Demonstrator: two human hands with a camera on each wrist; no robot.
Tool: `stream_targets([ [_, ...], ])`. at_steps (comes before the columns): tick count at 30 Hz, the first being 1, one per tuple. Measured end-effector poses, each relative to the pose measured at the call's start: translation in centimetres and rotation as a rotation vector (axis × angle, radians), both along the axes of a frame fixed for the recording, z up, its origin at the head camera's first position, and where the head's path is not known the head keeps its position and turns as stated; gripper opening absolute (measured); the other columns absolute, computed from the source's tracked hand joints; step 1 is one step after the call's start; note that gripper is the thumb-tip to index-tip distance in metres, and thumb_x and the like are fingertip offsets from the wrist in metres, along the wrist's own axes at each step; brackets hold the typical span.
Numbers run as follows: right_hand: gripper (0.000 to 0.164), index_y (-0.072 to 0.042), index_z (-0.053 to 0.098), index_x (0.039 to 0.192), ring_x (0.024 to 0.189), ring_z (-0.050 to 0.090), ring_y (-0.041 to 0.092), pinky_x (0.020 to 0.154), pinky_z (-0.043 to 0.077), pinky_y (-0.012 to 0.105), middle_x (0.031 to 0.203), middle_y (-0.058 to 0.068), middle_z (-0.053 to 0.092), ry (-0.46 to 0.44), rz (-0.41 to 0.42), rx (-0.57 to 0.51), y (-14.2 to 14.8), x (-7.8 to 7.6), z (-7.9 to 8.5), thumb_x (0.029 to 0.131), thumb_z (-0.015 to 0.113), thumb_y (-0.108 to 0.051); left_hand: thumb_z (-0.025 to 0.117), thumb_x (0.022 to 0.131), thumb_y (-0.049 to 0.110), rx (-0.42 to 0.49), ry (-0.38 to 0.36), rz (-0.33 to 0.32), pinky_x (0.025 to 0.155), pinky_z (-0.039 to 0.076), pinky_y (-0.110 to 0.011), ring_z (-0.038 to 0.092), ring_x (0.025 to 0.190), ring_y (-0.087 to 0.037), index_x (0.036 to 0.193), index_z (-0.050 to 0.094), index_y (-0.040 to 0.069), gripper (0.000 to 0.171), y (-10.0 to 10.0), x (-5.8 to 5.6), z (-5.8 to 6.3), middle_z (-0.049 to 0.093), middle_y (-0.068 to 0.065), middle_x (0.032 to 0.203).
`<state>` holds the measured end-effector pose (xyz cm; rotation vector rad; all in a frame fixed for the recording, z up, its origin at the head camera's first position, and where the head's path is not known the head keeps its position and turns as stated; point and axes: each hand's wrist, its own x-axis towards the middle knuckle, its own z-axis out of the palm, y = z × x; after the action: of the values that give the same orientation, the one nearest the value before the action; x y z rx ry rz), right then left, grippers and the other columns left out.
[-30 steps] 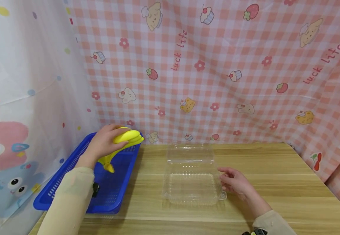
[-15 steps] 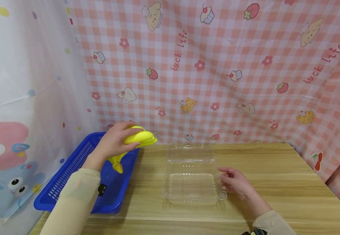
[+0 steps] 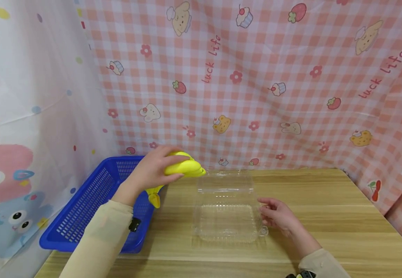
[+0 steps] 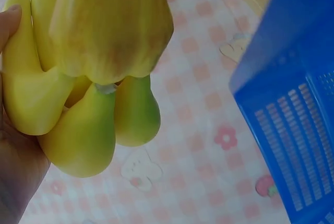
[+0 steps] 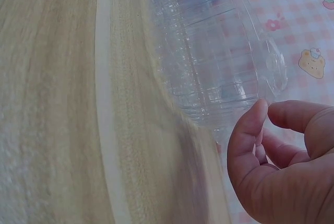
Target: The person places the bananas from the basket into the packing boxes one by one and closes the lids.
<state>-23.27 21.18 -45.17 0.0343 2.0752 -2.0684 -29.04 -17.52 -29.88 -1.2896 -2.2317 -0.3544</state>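
My left hand [image 3: 153, 170] grips a bunch of yellow bananas [image 3: 185, 167] from above, near the right rim of the blue basket [image 3: 82, 204]. The stem end hangs down on the near side. Up close in the left wrist view, the banana bunch [image 4: 78, 145] has greenish tips and lies against the palm. A clear plastic clamshell container [image 3: 226, 224] sits on the table, its lid folded back toward the curtain. At its right side, my right hand [image 3: 280, 217] pinches the rim between thumb and index finger, as the right wrist view shows.
Pink checked curtain [image 3: 256, 100] hangs behind the wooden table [image 3: 329, 216], and a white curtain [image 3: 48, 77] is at the left. A small black object [image 3: 134, 224] shows beside the left sleeve, over the basket.
My left hand has carried the bananas to the right, from over the basket toward the clear container. My right hand and the container have stayed put.
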Motion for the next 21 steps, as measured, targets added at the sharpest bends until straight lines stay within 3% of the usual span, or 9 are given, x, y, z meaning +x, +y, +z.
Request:
stream_targets([
  [5, 0.048, 0.014, 0.035, 0.142, 0.073, 0.055, 0.01, 0.061, 0.053, 0.021, 0.09, 0.004, 0.051, 0.002, 0.001, 0.002, 0.0, 0.0, 0.0, 0.1, 0.052, 0.0, 0.082, 0.081, 0.027, -0.021, 0.012, -0.04, 0.093, 0.047, -0.048, 0.056, 0.111, -0.032, 0.121, 0.071, 0.015, 0.043, 1.6, 0.2, -0.2, 0.061, -0.014, 0.126],
  [12, 0.048, 0.015, 0.035, 0.142, 0.073, 0.055, 0.01, 0.061, 0.053, 0.021, 0.09, 0.003, 0.052, 0.007, 0.003, -0.003, 0.0, 0.0, 0.1, 0.1, 0.052, 0.0, 0.082, 0.08, 0.028, -0.063, 0.02, -0.071, 0.084, 0.05, -0.042, 0.058, 0.105, -0.027, 0.121, 0.071, 0.018, 0.044, 3.8, 0.5, -0.9, 0.062, -0.009, 0.122],
  [21, 0.049, 0.015, 0.034, 0.142, 0.073, 0.055, 0.009, 0.062, 0.053, 0.02, 0.09, 0.003, 0.052, 0.009, 0.009, -0.005, 0.0, 0.1, 0.1, 0.1, 0.053, 0.0, 0.082, 0.08, 0.032, -0.12, 0.087, -0.129, 0.087, 0.049, -0.038, 0.058, 0.107, -0.024, 0.119, 0.071, 0.021, 0.042, 6.8, 0.9, -1.8, 0.063, -0.006, 0.124],
])
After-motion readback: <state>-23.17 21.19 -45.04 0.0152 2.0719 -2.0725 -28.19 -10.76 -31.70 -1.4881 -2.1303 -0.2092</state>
